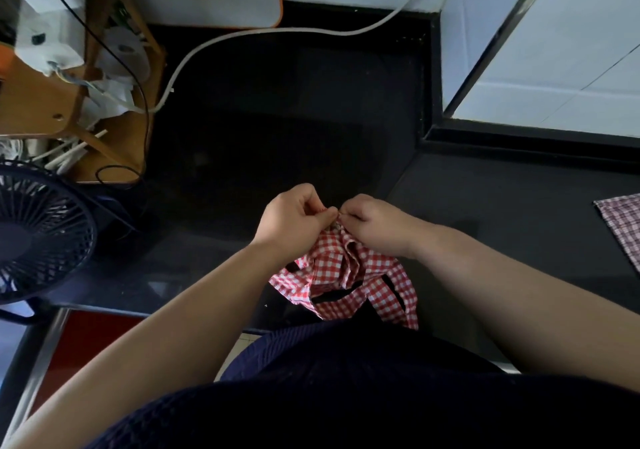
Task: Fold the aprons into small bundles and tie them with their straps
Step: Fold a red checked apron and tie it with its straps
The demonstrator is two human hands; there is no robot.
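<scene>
Pinching the gathered top of the red-and-white checked apron [341, 268], the left hand [294, 221] and the right hand [375, 228] meet almost knuckle to knuckle, thumbs pressed against curled forefingers with the cloth bunched between them. Both forearms angle inward from the body, wrists low over the black counter [277, 129]. The apron hangs crumpled beneath the hands and lies on the counter, its checked straps [389, 294] looping down to the counter's near edge, close against the person's dark garment. Beyond the hands the dark surface runs back to the wall, crossed only by a white cable [242, 36] at the rear. To the left stand a dark fan [38, 233] and a wooden rack [69, 102], well apart from the hands. To the right, a plaid cloth [620, 221] lies at the frame's edge, below a raised black ledge [519, 138].
</scene>
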